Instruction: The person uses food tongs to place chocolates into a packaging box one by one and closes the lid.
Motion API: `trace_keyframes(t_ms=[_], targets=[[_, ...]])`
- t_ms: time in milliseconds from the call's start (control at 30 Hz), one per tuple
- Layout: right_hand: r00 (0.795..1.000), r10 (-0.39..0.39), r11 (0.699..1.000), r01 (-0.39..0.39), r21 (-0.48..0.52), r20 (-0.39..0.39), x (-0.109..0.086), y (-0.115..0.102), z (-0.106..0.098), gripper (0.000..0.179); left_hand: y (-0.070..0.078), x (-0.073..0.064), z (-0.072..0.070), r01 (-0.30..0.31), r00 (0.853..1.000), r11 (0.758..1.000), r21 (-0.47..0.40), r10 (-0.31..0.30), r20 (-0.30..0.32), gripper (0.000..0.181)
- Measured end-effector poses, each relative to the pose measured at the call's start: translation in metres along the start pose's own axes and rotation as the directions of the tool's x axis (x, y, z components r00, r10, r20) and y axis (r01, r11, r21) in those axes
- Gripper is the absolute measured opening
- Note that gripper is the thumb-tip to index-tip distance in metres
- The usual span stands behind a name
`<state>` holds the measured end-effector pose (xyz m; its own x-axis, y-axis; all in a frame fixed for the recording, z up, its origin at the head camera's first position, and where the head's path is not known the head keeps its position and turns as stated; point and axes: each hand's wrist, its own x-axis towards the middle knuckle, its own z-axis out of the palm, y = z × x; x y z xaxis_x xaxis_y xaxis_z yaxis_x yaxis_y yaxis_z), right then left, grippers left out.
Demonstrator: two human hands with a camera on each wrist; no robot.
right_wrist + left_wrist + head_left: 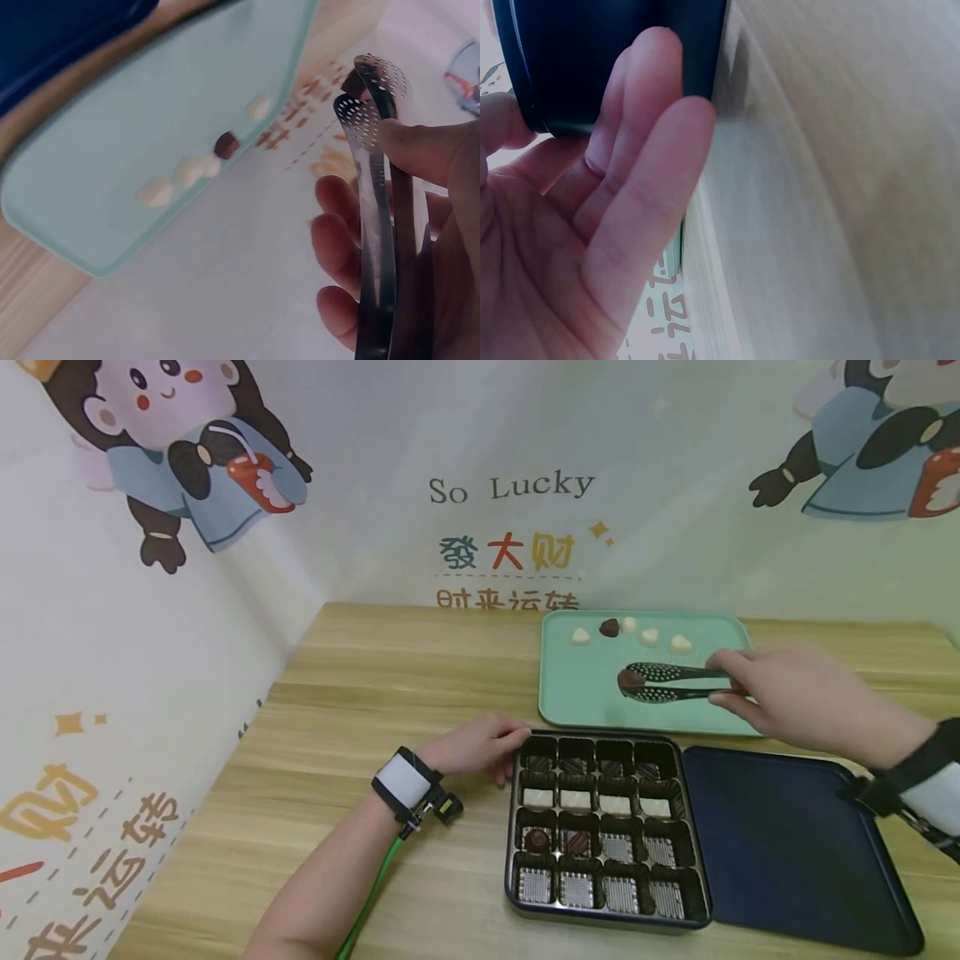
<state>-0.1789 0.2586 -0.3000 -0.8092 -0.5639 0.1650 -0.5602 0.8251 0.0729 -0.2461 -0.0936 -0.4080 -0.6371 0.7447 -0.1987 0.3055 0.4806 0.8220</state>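
Note:
My right hand (798, 693) grips perforated black tongs (663, 695), their tips pinching a brown chocolate (630, 681) above the mint-green tray (577, 706). In the right wrist view, thumb and fingers wrap the tongs' (379, 225) arms. White chocolates (649, 637) and a dark chocolate (609, 627) lie along the tray's far side. My left hand (483, 745) holds the far left corner of a chocolate box (608, 920), thumb and fingers about the corner in the left wrist view. Dark pieces fill its far row, white ones the second; two brown pieces (537, 840) sit at the third row's left.
A dark blue lid (795, 852) lies flat on the wooden table (360, 693), against the box's right side. The tray stands behind box and lid. A printed cloth (510, 427) hangs at the back and left.

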Motion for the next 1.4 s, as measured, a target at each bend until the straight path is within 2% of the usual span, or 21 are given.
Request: trace_keyframes(t_ms=[167, 333, 433, 533, 800, 933, 1100, 1200, 1333, 1400], targets=[[0.998, -0.061, 0.998, 0.062, -0.024, 0.016, -0.034, -0.023, -0.011, 0.03, 0.002, 0.001, -0.004, -0.004, 1.0, 1.0, 0.019, 0.004, -0.006, 0.036], [0.98, -0.185, 0.982, 0.182, 0.04, 0.072, -0.045, -0.047, -0.009, 0.03, 0.002, -0.001, -0.004, -0.01, 1.0, 1.0, 0.023, 0.011, -0.018, 0.036], [0.962, -0.248, 0.969, 0.246, 0.031, 0.117, -0.044, -0.06, -0.006, 0.03, 0.003, -0.003, -0.003, -0.013, 1.0, 1.0, 0.029, 0.013, -0.02, 0.036], [0.949, -0.276, 0.958, 0.285, -0.038, 0.156, -0.041, -0.07, -0.003, 0.031, 0.003, -0.002, -0.002, -0.015, 1.0, 0.999, 0.031, 0.016, -0.018, 0.035], [0.927, -0.273, 0.933, 0.32, -0.164, 0.257, -0.027, -0.091, 0.001, 0.025, 0.003, 0.001, 0.0, -0.015, 1.0, 1.0, 0.025, 0.015, -0.013, 0.035], [0.925, -0.255, 0.911, 0.327, -0.251, 0.281, -0.018, -0.105, 0.002, 0.019, 0.004, 0.0, 0.0, -0.012, 1.0, 1.0, 0.023, 0.013, -0.013, 0.035], [0.924, -0.229, 0.869, 0.336, -0.364, 0.306, -0.007, -0.122, 0.0, 0.033, 0.006, 0.0, -0.001, -0.01, 1.0, 1.0, 0.021, 0.01, -0.019, 0.034], [0.92, -0.205, 0.826, 0.346, -0.445, 0.334, 0.003, -0.136, -0.001, 0.047, 0.007, 0.0, -0.002, -0.006, 1.0, 1.0, 0.021, 0.007, -0.022, 0.034], [0.896, -0.168, 0.725, 0.395, -0.565, 0.411, 0.016, -0.156, 0.001, 0.053, 0.006, 0.0, -0.002, -0.003, 1.0, 1.0, 0.017, 0.004, -0.023, 0.034], [0.882, -0.145, 0.695, 0.413, -0.588, 0.448, 0.02, -0.162, 0.003, 0.055, 0.006, 0.0, -0.002, -0.004, 1.0, 1.0, 0.019, 0.005, -0.022, 0.034]])
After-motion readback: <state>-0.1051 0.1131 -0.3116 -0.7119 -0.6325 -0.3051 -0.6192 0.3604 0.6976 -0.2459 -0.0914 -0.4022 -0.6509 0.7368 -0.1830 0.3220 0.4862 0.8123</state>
